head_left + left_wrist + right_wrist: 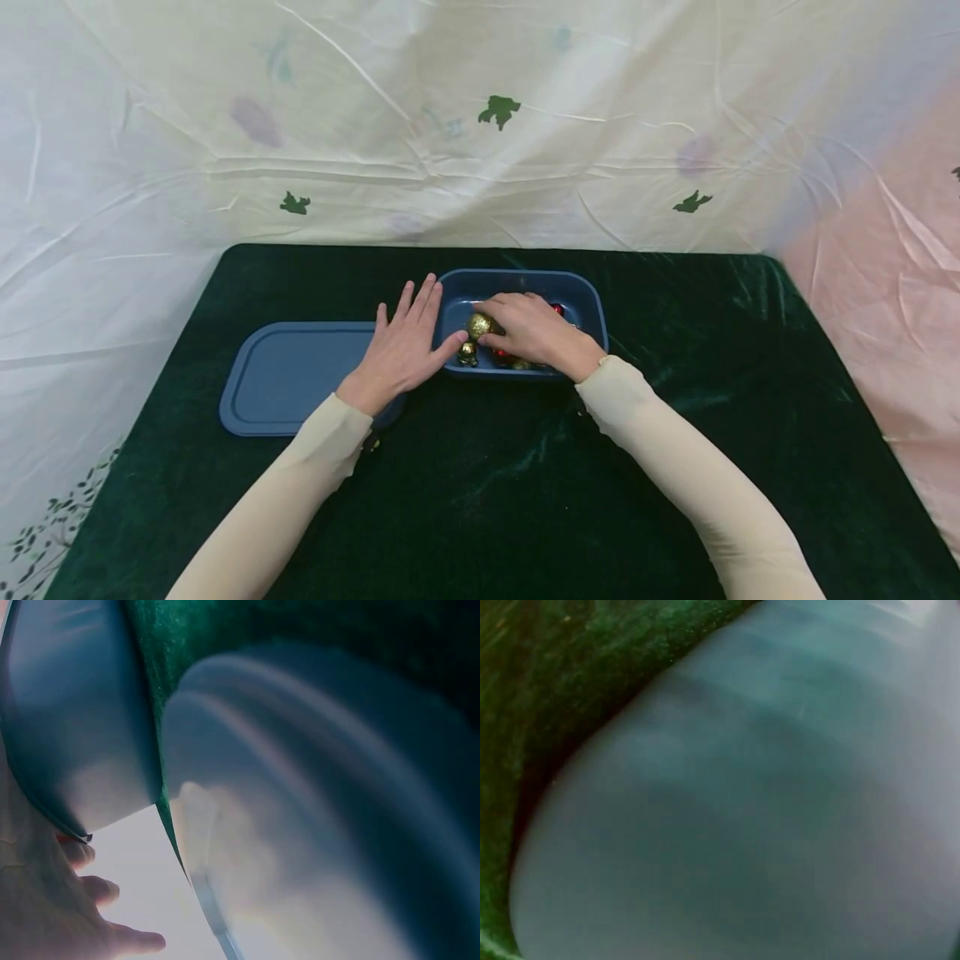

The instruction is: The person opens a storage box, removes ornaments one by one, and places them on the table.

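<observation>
A blue rectangular box (pixel 525 374) holds several shiny balls, gold and red. My right hand (pixel 536 329) reaches into it, with thumb and fingers about a glittery gold ball (pixel 479 325). A smaller gold ball (pixel 467 353) lies by the box's left wall, and a red ball (pixel 557 309) shows behind the hand. Against the left side of the box rests my left hand (pixel 401 346), fingers straight and the thumb over the rim. In the left wrist view, its fingers (pixel 97 889) are beside the box wall (pixel 82 720). The right wrist view shows mostly a blurred blue-grey surface.
Left of the box lies a flat blue lid (pixel 300 375), partly under the left hand and wrist. A small gold bit (pixel 372 445) is near the left cuff. Dark green velvet (pixel 480 517) covers the table, and pale printed cloth (pixel 450 183) hangs behind.
</observation>
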The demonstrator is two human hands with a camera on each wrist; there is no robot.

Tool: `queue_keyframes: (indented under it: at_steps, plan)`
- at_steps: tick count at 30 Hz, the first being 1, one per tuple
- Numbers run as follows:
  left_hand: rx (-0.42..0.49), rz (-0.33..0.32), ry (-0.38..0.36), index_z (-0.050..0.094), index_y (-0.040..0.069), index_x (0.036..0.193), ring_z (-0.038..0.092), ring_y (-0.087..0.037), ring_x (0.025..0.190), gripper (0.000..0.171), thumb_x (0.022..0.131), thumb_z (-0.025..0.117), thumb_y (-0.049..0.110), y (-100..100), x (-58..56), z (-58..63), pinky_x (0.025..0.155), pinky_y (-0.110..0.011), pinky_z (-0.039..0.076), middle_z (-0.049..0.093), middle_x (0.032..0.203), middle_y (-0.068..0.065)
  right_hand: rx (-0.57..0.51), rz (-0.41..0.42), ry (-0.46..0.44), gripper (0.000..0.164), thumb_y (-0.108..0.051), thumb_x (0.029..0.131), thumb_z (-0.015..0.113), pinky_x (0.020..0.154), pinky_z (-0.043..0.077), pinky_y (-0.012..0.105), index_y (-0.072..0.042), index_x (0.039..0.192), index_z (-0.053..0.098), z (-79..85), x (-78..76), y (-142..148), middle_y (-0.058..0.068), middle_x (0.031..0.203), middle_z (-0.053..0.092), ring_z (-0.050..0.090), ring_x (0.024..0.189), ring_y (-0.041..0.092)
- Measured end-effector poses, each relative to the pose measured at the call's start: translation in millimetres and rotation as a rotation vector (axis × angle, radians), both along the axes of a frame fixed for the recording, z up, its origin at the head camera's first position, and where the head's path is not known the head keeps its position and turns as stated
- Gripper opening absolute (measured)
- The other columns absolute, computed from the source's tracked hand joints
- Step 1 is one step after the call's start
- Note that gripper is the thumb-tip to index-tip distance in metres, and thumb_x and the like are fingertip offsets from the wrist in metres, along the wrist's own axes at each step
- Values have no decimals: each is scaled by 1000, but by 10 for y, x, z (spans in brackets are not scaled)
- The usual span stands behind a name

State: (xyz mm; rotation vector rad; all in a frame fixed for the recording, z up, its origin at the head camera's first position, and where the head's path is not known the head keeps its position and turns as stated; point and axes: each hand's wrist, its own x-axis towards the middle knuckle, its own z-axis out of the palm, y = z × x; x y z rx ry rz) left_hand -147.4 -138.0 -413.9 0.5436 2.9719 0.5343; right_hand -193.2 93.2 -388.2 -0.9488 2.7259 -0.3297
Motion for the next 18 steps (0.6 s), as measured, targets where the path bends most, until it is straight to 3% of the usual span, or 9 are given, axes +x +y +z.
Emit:
queue_keyframes:
  at_steps: [7, 18]
  plan:
    - [6, 2, 0, 7, 11, 167, 1, -36, 159, 94, 101, 26, 75, 7, 0, -26, 120, -71, 8, -2, 174, -7, -74, -2, 27, 57, -38, 100, 68, 108, 46, 49, -10, 148, 56, 7, 30, 48, 12, 139, 62, 61, 125, 27]
    - [22, 4, 1, 5, 12, 167, -3, -33, 159, 94, 101, 26, 76, 1, 12, -69, 120, -70, 6, -4, 174, -6, -232, -39, 109, 61, -45, 100, 66, 107, 48, 48, -10, 150, 55, 96, 191, 174, 13, 142, 62, 60, 128, 27]
